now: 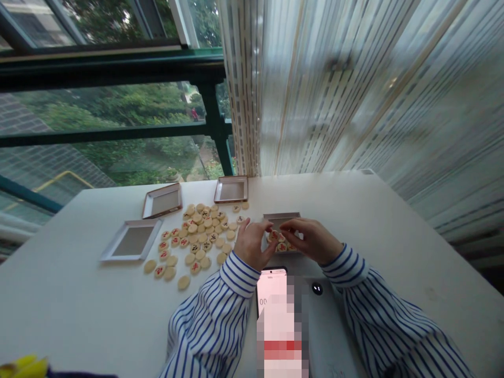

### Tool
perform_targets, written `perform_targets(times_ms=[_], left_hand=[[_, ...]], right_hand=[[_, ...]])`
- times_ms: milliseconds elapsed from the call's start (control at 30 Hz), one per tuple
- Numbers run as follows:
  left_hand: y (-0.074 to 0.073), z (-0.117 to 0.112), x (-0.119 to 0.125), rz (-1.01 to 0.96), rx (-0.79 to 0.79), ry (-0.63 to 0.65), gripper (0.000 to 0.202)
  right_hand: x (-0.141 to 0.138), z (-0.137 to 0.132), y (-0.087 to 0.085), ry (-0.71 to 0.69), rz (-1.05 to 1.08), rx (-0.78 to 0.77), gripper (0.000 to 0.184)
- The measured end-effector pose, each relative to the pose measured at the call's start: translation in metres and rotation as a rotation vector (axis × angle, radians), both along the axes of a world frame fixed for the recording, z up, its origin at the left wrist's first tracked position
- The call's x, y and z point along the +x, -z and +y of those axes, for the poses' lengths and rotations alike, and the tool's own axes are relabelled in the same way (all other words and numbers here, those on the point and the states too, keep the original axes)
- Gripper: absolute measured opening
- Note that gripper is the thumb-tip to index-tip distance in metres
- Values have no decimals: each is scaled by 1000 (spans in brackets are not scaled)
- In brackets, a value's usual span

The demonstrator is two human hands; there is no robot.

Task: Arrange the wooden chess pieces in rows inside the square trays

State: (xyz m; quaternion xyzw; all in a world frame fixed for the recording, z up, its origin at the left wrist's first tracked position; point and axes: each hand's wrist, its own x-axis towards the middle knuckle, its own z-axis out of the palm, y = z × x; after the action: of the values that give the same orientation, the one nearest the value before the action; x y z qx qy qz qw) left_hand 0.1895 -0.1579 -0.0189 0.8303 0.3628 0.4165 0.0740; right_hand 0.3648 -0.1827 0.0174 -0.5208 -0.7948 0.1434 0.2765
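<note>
My left hand (pixel 254 242) is over the left side of a small open box (pixel 281 216), its thumb and fingers closed round a xiangqi piece (pixel 274 235) with a red character. From the right, my right hand (pixel 314 240) reaches over the same box with thumb and fingertips pinched together; what they hold, if anything, is hidden. More red-marked xiangqi pieces (pixel 282 247) lie in the near part of the box, partly covered by my fingers. A heap of loose xiangqi pieces (pixel 200 229), some face up in red or black and others blank side up, spreads left of my left hand.
Three shallow box parts stand left and behind: a white tray (pixel 146 258), a brown-rimmed tray (pixel 179 193) and another tray (pixel 246 195). A lit phone (pixel 271 289) and a grey-white device (pixel 326 320) lie between my forearms. A curtain (pixel 315 105) hangs behind the table.
</note>
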Motion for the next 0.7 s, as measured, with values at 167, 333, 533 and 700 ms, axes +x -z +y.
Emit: perform_targets(times_ms=[167, 333, 533, 700], left_hand=[[4, -3, 4, -31, 15, -2, 26], [4, -5, 4, -24, 2, 5, 26], [6, -6, 1, -106, -122, 37, 32], [4, -7, 0, -239, -312, 37, 33]], right_hand=[[-1, -2, 5, -9, 137, -87, 21], [-4, -4, 11, -19, 286, -165, 23], [-4, -3, 14, -12, 376, -229, 25], [-7, -3, 12, -14, 463, -275, 25]])
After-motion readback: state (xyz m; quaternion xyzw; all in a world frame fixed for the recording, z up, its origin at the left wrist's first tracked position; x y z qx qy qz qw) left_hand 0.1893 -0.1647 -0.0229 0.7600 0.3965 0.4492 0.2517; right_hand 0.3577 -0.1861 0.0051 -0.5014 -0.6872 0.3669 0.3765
